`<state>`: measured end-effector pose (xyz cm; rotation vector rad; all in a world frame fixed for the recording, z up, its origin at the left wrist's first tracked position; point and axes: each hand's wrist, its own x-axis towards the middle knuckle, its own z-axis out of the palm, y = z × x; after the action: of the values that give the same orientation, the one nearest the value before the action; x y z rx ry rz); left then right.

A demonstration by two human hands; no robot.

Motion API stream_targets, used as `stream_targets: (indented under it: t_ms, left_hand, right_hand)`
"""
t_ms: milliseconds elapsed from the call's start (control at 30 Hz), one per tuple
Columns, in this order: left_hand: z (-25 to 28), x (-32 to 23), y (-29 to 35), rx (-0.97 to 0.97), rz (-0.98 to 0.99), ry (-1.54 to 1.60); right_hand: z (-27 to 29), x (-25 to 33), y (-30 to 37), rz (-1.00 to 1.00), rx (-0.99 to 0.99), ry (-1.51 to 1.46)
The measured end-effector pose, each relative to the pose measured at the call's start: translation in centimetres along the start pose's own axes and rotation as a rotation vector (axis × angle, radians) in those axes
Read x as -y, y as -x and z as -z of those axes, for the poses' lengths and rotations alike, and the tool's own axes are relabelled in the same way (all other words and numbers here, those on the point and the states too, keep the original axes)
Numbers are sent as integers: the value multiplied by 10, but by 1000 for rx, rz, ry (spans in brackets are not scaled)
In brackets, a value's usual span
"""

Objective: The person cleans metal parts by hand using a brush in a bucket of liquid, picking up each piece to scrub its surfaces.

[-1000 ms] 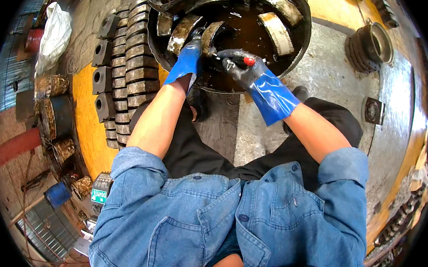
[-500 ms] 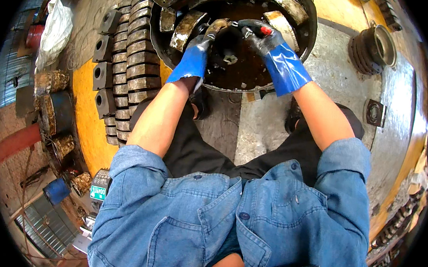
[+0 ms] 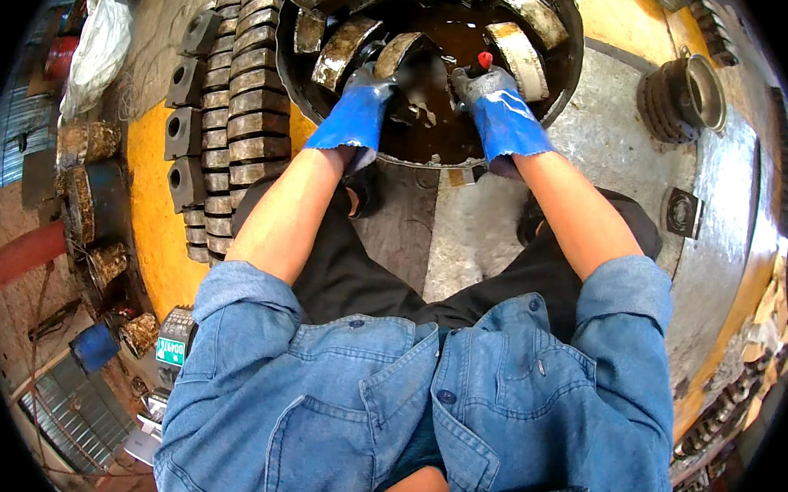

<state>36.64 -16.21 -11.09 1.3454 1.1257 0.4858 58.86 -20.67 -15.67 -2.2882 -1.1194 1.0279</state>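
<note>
A round black tub (image 3: 575, 55) of dark brown liquid stands in front of me, with several wet curved metal segments inside. My left hand (image 3: 367, 82), in a blue-and-black glove, is closed on one curved metal segment (image 3: 400, 52) at the tub's near left. Its far end is blurred. My gloved right hand (image 3: 487, 89) is closed above the liquid, on the right side. A small red piece (image 3: 485, 60) sticks up from its fingers; what it belongs to is hidden. Beside that hand another segment (image 3: 519, 64) leans against the tub's right wall.
Rows of stacked curved segments (image 3: 260, 105) stand left of the tub, with dark blocks with round holes (image 3: 183, 134) beside them. A metal ring-shaped housing (image 3: 687, 94) sits on the right, near a small square plate (image 3: 683, 212). A white sack (image 3: 100, 48) lies far left.
My hands have moved apart and nearer to me. The curved segment now stands up more plainly in my left hand, and the red piece points upward from my right.
</note>
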Motion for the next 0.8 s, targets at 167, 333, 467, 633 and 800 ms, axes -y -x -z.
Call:
stream_targets:
  t_ms: [167, 333, 467, 633, 800]
  left_hand:
    - [-2, -4, 13, -99, 6, -2]
    - [0, -3, 7, -92, -4, 62]
    - [38, 52, -31, -59, -186, -798]
    - [27, 51, -35, -136, -11, -418]
    - [18, 24, -10, -96, 95, 223]
  right_hand:
    - [11, 9, 19, -21, 184, -193]
    - [20, 8, 38, 108, 388, -735]
    - [6, 27, 17, 135, 295, -215]
    - [-15, -1, 3, 250, 112, -226]
    - [-6, 23, 12, 296, 312, -1549]
